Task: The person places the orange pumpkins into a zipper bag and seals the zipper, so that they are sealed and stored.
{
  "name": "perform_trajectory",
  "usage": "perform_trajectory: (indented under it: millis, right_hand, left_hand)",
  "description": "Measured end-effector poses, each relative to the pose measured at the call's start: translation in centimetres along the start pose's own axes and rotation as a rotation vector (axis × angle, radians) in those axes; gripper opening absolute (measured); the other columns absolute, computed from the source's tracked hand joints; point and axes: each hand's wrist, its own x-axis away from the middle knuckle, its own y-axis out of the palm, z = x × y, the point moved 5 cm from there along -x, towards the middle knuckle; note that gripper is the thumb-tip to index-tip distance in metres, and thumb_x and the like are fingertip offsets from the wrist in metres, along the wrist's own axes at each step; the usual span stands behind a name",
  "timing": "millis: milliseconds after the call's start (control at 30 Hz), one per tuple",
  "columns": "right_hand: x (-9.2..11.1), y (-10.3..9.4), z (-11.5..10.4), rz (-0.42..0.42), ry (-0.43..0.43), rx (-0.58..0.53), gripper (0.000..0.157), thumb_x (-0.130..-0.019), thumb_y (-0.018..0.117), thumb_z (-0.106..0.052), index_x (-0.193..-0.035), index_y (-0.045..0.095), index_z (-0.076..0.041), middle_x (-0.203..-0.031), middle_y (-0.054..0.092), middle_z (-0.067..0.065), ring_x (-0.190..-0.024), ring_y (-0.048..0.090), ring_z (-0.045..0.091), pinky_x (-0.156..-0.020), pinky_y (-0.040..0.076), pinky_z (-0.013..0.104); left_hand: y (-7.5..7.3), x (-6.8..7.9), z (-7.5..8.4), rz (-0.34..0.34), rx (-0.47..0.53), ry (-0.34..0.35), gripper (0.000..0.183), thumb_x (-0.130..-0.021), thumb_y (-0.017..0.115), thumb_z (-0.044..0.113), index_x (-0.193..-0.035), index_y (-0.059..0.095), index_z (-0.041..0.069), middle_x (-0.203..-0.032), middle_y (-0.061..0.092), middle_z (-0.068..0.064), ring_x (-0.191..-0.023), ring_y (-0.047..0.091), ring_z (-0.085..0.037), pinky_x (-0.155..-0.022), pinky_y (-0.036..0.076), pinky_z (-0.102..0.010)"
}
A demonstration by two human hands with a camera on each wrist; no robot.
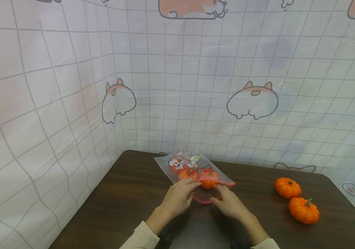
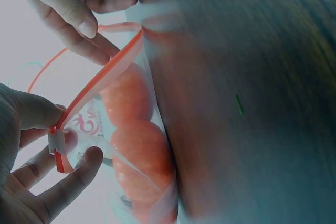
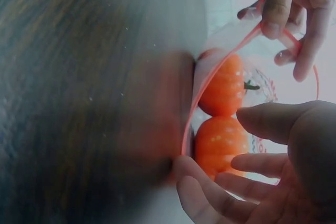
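A clear zip bag (image 1: 168,165) with cartoon prints and a red zip edge lies on the table, its mouth gaping toward me. Small orange toy pumpkins (image 3: 220,142) with green stems are inside it. At the bag's left corner, my left hand (image 1: 177,196) pinches the red edge beside the white slider (image 2: 56,141) between thumb and fingers. My right hand (image 1: 231,203) is at the mouth's other side, thumb and fingers spread apart. One of its fingertips touches the red rim (image 3: 185,140).
Two more orange pumpkins, a farther one (image 1: 288,187) and a nearer one (image 1: 304,210), sit on the dark wooden table (image 1: 127,193) to the right. A white grid-patterned curtain (image 1: 177,103) with dog drawings hangs behind the table and along its left side.
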Motion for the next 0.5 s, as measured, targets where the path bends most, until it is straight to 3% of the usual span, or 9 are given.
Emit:
perform_trajectory:
  millis: [267,500]
  right_hand:
    - [0.0,-1.1,0.3,-0.061,0.012,-0.066,0.042,-0.093,0.073,-0.023,-0.130,0.064,-0.005,-0.118,0.073,0.012,-0.095,0.071,0.022,-0.075,0.059,0.042]
    - [0.0,-3.0,0.1,-0.081,-0.079,-0.071,0.034,-0.097,0.069,-0.028,-0.122,0.068,-0.005,-0.108,0.075,0.005,-0.094,0.070,0.018,-0.078,0.057,0.039]
  left_hand:
    - [-0.1,0.0,0.0,0.006,0.004,0.007,0.037,-0.088,0.075,0.006,-0.124,0.074,0.015,-0.117,0.074,0.005,-0.107,0.069,-0.013,-0.087,0.059,-0.033]
    - [-0.1,-0.1,-0.1,-0.005,-0.004,-0.011,0.038,-0.088,0.074,0.005,-0.125,0.074,0.016,-0.118,0.074,0.005,-0.108,0.069,-0.014,-0.088,0.059,-0.034]
